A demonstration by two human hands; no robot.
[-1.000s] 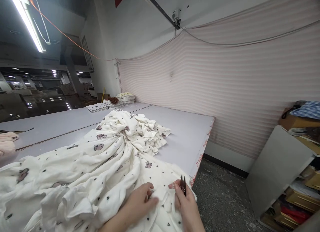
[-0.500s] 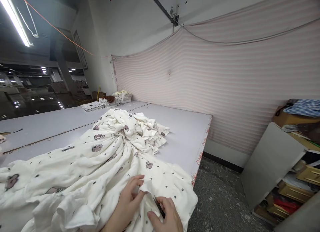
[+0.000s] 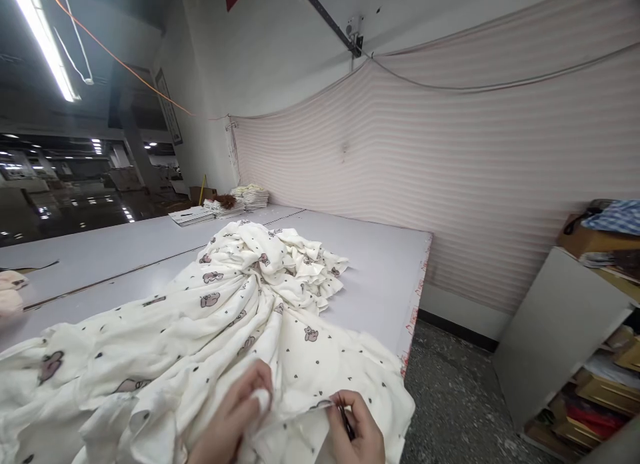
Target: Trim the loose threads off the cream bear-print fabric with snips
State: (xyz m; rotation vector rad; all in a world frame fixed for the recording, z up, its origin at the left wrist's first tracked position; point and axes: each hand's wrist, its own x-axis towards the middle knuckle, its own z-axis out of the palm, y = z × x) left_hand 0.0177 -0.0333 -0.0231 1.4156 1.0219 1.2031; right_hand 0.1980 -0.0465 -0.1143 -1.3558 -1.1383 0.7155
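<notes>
White fabric [image 3: 320, 367] printed with bears and small dark marks lies in a big gathered heap over the near part of the table. My left hand [image 3: 235, 411], a little blurred, is closed on a bunched bit of this fabric, and its white tip pokes out by the thumb. To the right, my right hand [image 3: 356, 427] is curled round small dark thread snips [image 3: 346, 421], partly hidden by the fingers. Its thumb and forefinger are at the fabric's edge, which stretches in a line between both hands.
The grey table [image 3: 380, 251] ends at a taped right edge. Folded cloth stacks [image 3: 250, 196] stand at its far end, and a pale pink cloth [image 3: 11, 294] lies at left. A cabinet with drawers [image 3: 560, 317] stands right. Striped fabric [image 3: 450, 157] covers the wall.
My hands have moved apart, the left one to the left and the right one to the right. The fabric edge between them is now drawn out straighter. The view has shifted slightly.
</notes>
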